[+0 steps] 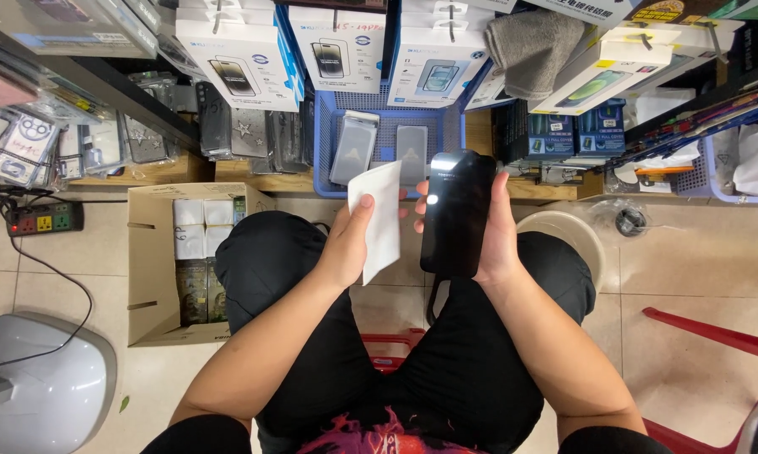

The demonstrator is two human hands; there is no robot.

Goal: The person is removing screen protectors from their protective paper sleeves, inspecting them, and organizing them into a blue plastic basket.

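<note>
Left hand: the left hand [345,244], just left of the frame's centre, has its grip closed on a white rectangular card [380,220], thumb on the near face and the other fingers hidden behind it.
White card: held upright with a slight tilt, its right edge just beside the dark phone, above the person's lap.
Right hand: the right hand [495,240], right of centre, has its grip wrapped round a black phone [457,214], fingers along the right edge and the thumb tip showing at the left edge.
Black phone: held upright, dark glossy face toward the camera with a small bright reflection near its left edge; its top overlaps the lower edge of the shelf behind.
Blue basket: a blue mesh basket [328,139] sits at upper centre, behind the hands, holding two grey flat packets.
White boxes: white product boxes [236,59] with phone pictures hang along the top of the frame.
Cardboard box: an open cardboard box [147,252] stands on the tiled floor at left, small white and patterned packs inside.
Power strip: a black power strip [44,220] lies at far left, its cable running down the floor.
Red stool: a red plastic frame [698,332] shows at lower right.
</note>
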